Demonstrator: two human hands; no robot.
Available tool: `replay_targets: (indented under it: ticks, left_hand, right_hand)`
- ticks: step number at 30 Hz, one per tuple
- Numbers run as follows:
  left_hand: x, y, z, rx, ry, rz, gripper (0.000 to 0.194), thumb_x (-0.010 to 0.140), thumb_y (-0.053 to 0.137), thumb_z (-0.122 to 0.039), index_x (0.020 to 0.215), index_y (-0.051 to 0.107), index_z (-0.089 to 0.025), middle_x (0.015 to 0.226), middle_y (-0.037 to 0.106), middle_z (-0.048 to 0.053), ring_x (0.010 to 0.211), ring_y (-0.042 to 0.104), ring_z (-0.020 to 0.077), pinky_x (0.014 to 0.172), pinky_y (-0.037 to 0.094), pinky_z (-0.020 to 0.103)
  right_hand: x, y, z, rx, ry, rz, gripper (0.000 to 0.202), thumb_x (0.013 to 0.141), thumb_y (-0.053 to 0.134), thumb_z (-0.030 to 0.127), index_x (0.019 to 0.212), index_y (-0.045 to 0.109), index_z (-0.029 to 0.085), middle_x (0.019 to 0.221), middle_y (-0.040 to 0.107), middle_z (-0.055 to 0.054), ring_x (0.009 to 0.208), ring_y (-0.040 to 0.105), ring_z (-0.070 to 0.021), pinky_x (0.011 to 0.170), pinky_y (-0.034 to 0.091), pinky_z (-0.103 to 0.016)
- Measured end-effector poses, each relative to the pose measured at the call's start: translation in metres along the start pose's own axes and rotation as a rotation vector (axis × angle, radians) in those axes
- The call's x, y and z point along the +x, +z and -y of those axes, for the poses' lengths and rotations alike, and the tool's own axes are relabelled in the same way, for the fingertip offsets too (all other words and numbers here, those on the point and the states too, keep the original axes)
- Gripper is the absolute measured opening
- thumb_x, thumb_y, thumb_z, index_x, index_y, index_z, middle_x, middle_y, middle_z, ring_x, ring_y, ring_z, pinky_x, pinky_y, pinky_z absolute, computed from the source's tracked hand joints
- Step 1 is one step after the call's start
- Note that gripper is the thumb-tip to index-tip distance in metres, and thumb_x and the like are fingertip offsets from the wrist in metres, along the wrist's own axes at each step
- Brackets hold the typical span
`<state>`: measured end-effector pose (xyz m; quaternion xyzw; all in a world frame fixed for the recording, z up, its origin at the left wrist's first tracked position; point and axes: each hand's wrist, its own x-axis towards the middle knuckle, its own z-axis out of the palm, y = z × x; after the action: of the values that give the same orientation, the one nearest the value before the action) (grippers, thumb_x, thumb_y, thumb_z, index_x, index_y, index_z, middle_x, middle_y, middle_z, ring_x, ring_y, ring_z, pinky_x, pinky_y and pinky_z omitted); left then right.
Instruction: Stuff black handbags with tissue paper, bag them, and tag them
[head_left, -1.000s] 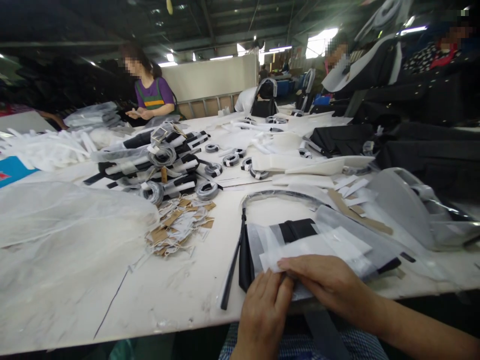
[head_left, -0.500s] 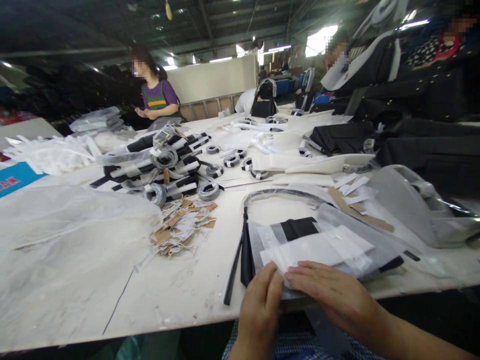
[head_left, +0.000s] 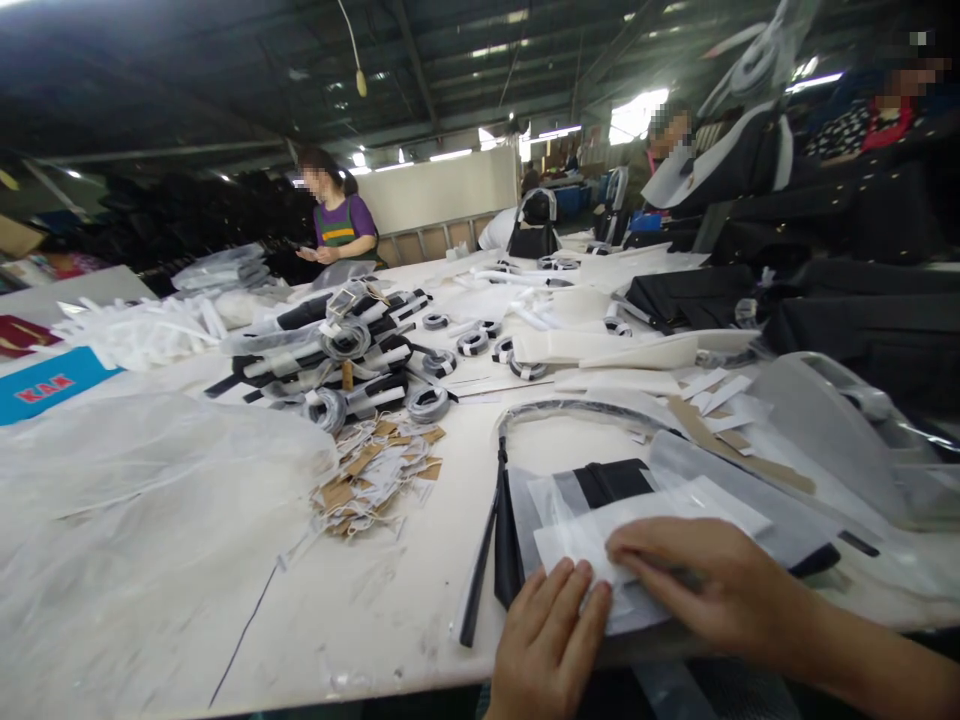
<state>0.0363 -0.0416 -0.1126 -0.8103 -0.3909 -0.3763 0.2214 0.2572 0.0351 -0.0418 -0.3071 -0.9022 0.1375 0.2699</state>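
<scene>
A black handbag (head_left: 607, 482) lies at the table's front edge, partly covered by translucent wrapping. Across it rests a white tissue-like sheet (head_left: 581, 540). My left hand (head_left: 551, 635) presses on the near edge of this sheet and the wrapping, its fingers stretched out. Just to the right, my right hand (head_left: 705, 580) is closed over the sheet, thumb and fingertips pinched together. Whatever is between them is hidden. The bag's plastic-wrapped handle (head_left: 585, 406) arches away behind it, and a black strap end (head_left: 472, 590) hangs at its left side.
Paper tags with strings (head_left: 375, 475) lie left of the bag. Behind them are wrapped straps (head_left: 345, 350) and coiled straps (head_left: 427, 402). A clear plastic sheet (head_left: 150, 500) spreads at left. Black bags (head_left: 862, 340) are piled at right. A person in purple (head_left: 345, 225) stands across the table.
My right hand has gone from lying flat on the sheet to a pinch. The fingers of my left hand have straightened and spread onto it. The camera view has shifted slightly.
</scene>
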Motion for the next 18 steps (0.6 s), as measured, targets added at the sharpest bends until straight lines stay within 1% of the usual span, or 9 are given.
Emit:
replay_targets:
  ticks: [2, 4, 5, 7, 9, 12, 14, 16, 18]
  left_hand:
    - [0.0, 0.002, 0.001, 0.017, 0.018, -0.005, 0.036, 0.104, 0.039, -0.014, 0.118, 0.071, -0.018, 0.12, 0.073, 0.003, 0.12, 0.064, 0.0159, 0.111, 0.045, 0.03]
    - [0.001, 0.007, 0.001, 0.033, 0.03, -0.045, 0.034, 0.103, 0.041, -0.014, 0.114, 0.073, -0.019, 0.119, 0.073, 0.001, 0.118, 0.066, 0.0154, 0.113, 0.043, 0.03]
    - [0.001, 0.01, 0.001, 0.041, 0.027, -0.083, 0.031, 0.102, 0.044, -0.014, 0.111, 0.074, -0.02, 0.117, 0.074, 0.0, 0.116, 0.067, 0.0152, 0.114, 0.042, 0.031]
    - [0.001, 0.018, 0.0, 0.053, 0.007, -0.178, 0.027, 0.101, 0.05, -0.016, 0.104, 0.076, -0.022, 0.113, 0.075, -0.003, 0.111, 0.069, 0.0143, 0.116, 0.039, 0.031]
    - [0.002, 0.025, -0.001, 0.055, -0.022, -0.267, 0.025, 0.1, 0.053, -0.017, 0.098, 0.077, -0.024, 0.106, 0.077, -0.006, 0.104, 0.071, 0.0122, 0.117, 0.038, 0.031]
    - [0.003, 0.033, -0.003, 0.035, -0.061, -0.329, 0.024, 0.1, 0.055, -0.021, 0.092, 0.076, -0.026, 0.098, 0.078, -0.007, 0.096, 0.073, 0.009, 0.116, 0.039, 0.031]
    - [0.003, 0.034, -0.005, 0.023, -0.103, -0.341, 0.02, 0.099, 0.058, -0.024, 0.089, 0.076, -0.028, 0.096, 0.078, -0.009, 0.094, 0.073, 0.0078, 0.116, 0.04, 0.031]
    - [0.002, 0.034, -0.006, 0.023, -0.131, -0.326, 0.019, 0.099, 0.059, -0.027, 0.088, 0.075, -0.03, 0.097, 0.078, -0.011, 0.094, 0.073, 0.0069, 0.116, 0.04, 0.031]
    - [0.002, 0.033, -0.007, 0.024, -0.129, -0.3, 0.022, 0.1, 0.057, -0.026, 0.089, 0.075, -0.031, 0.099, 0.078, -0.012, 0.094, 0.073, 0.0063, 0.117, 0.039, 0.03]
  right_hand:
    - [0.02, -0.001, -0.021, -0.057, 0.049, 0.06, 0.028, 0.097, 0.052, 0.026, 0.118, 0.07, 0.021, 0.117, 0.074, -0.009, 0.111, 0.069, -0.0246, 0.099, 0.056, -0.039]
    - [0.041, 0.002, -0.042, -0.116, 0.071, 0.189, 0.037, 0.097, 0.053, 0.032, 0.128, 0.067, 0.017, 0.129, 0.069, -0.013, 0.125, 0.06, -0.0309, 0.108, 0.048, -0.049]
    - [0.05, 0.005, -0.05, -0.134, 0.085, 0.268, 0.04, 0.097, 0.053, 0.035, 0.13, 0.066, 0.016, 0.131, 0.067, -0.015, 0.127, 0.058, -0.0328, 0.11, 0.045, -0.052]
    - [0.064, 0.009, -0.06, -0.136, 0.101, 0.404, 0.041, 0.099, 0.049, 0.038, 0.129, 0.066, 0.014, 0.131, 0.067, -0.017, 0.126, 0.059, -0.0334, 0.111, 0.042, -0.054]
    - [0.073, 0.013, -0.063, -0.107, 0.095, 0.49, 0.041, 0.101, 0.044, 0.038, 0.127, 0.067, 0.016, 0.129, 0.068, -0.015, 0.126, 0.058, -0.0318, 0.115, 0.036, -0.055]
    - [0.08, 0.015, -0.06, -0.024, 0.077, 0.534, 0.039, 0.103, 0.041, 0.038, 0.122, 0.07, 0.02, 0.124, 0.072, -0.011, 0.123, 0.06, -0.0281, 0.119, 0.026, -0.055]
    - [0.085, 0.017, -0.058, 0.038, 0.081, 0.548, 0.038, 0.103, 0.04, 0.037, 0.117, 0.072, 0.022, 0.118, 0.074, -0.009, 0.115, 0.065, -0.0251, 0.12, 0.024, -0.054]
    - [0.092, 0.019, -0.054, 0.08, 0.094, 0.57, 0.038, 0.103, 0.039, 0.036, 0.113, 0.073, 0.022, 0.113, 0.075, -0.008, 0.108, 0.068, -0.0233, 0.12, 0.022, -0.053]
    - [0.098, 0.025, -0.05, 0.1, 0.094, 0.566, 0.036, 0.103, 0.04, 0.034, 0.107, 0.074, 0.022, 0.106, 0.077, -0.007, 0.101, 0.07, -0.0217, 0.119, 0.025, -0.052]
